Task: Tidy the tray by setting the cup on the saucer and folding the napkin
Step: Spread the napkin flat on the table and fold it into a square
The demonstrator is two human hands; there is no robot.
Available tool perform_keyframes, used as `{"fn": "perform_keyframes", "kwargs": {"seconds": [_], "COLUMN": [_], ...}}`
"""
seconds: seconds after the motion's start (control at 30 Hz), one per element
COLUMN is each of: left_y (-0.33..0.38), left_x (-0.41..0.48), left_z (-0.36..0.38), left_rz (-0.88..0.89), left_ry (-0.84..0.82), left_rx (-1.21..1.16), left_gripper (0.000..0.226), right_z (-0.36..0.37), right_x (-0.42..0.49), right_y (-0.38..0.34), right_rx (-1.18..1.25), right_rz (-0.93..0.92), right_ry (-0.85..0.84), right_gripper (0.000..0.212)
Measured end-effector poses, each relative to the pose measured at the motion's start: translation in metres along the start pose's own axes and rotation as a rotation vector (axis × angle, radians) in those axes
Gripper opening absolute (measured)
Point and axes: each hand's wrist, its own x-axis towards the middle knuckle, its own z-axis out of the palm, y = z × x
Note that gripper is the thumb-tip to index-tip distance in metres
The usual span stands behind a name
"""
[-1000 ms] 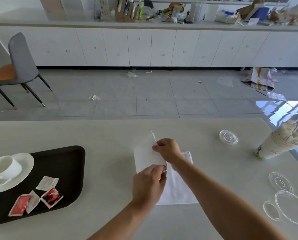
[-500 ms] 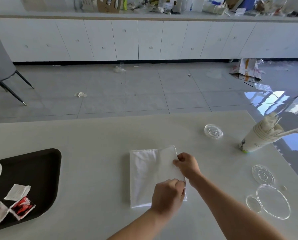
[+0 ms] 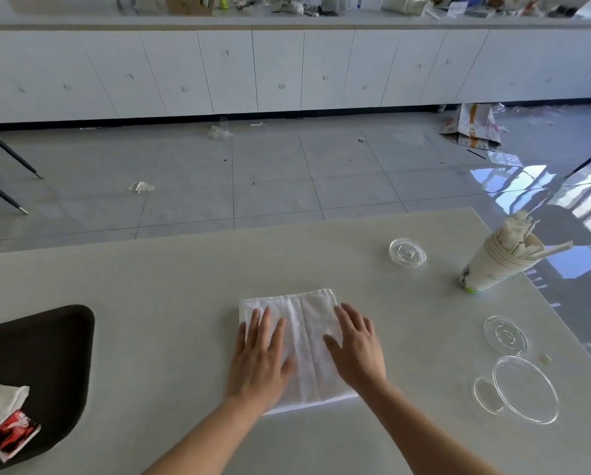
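A white napkin (image 3: 306,337) lies folded into a rectangle on the pale table, near its front middle. My left hand (image 3: 261,358) rests flat on the napkin's left half, fingers spread. My right hand (image 3: 357,351) lies flat on its right edge, fingers spread too. Neither hand grips anything. The black tray (image 3: 43,358) shows only its right end at the left edge of the view. The cup and saucer are out of view.
A white sachet (image 3: 2,401) and a red one (image 3: 13,435) lie on the tray. At the right stand a stack of paper cups (image 3: 492,265) with sticks, plus clear plastic lids (image 3: 407,252), (image 3: 506,335), (image 3: 525,389). A chair leg (image 3: 19,162) is far left.
Both hands let go of the napkin's right edge and now press flat on the folded napkin. The view shifted right, so the cup and saucer left the frame.
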Motion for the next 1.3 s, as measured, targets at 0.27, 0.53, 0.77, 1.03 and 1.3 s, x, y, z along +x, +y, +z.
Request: {"fn": "perform_keyframes", "kwargs": {"seconds": [0.27, 0.53, 0.77, 1.03, 1.3], "left_y": [-0.036, -0.045, -0.064, -0.059, -0.055], "left_x": [0.007, -0.02, -0.077, -0.068, -0.072], "left_z": [0.03, 0.01, -0.012, -0.021, -0.029], "left_rz": [-0.081, 0.039, 0.311, 0.42, 0.241], "left_ry": [-0.216, -0.115, -0.109, 0.034, 0.122], "left_rx": [0.082, -0.097, -0.104, -0.008, -0.098], "left_gripper": [0.085, 0.074, 0.043, 0.004, 0.025], "right_z": [0.033, 0.013, 0.002, -0.004, -0.014], "right_x": [-0.03, -0.039, -0.065, -0.078, -0.083], "right_y": [0.013, 0.024, 0.035, 0.036, 0.03], "right_rx": [-0.296, -0.227, -0.204, -0.172, -0.143], "right_rz": [-0.151, -0.244, -0.295, -0.366, -0.358], "right_ry": [-0.089, -0.059, -0.037, -0.069, -0.068], "right_gripper": [0.077, 0.07, 0.065, 0.057, 0.051]}}
